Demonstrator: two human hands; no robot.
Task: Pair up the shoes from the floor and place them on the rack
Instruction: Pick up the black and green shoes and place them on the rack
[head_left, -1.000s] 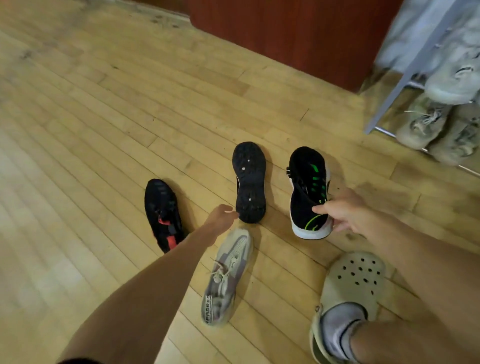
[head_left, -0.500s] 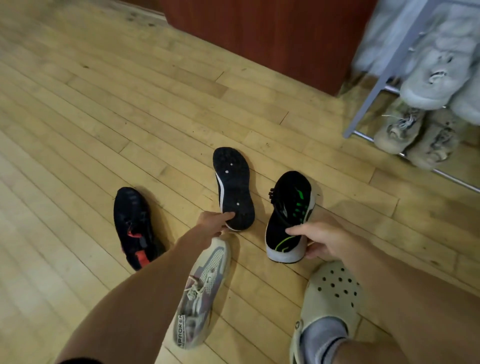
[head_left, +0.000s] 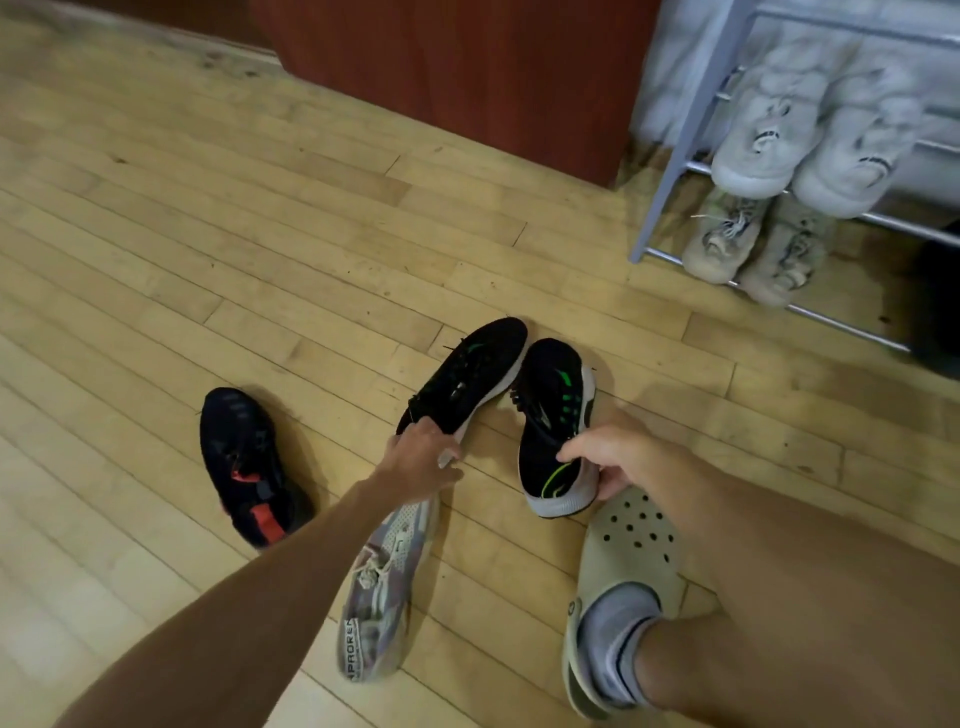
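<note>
Two black green-striped sneakers (head_left: 550, 410), white soles, heels gripped by hands (head_left: 608, 457)

I see a floor (head_left: 260, 249) of pale wooden boards with a slight sheen and some scuffed dark marks, and behind it a cabinet (head_left: 467, 78) of smooth reddish-brown wood. The black-and-green shoes (head_left: 467, 374) look like matt knit cloth with pale rubbery soles. The rack (head_left: 675, 150) is grey painted metal with shiny rails, and the clog (head_left: 631, 551) is matt beige plastic with holes.
</note>
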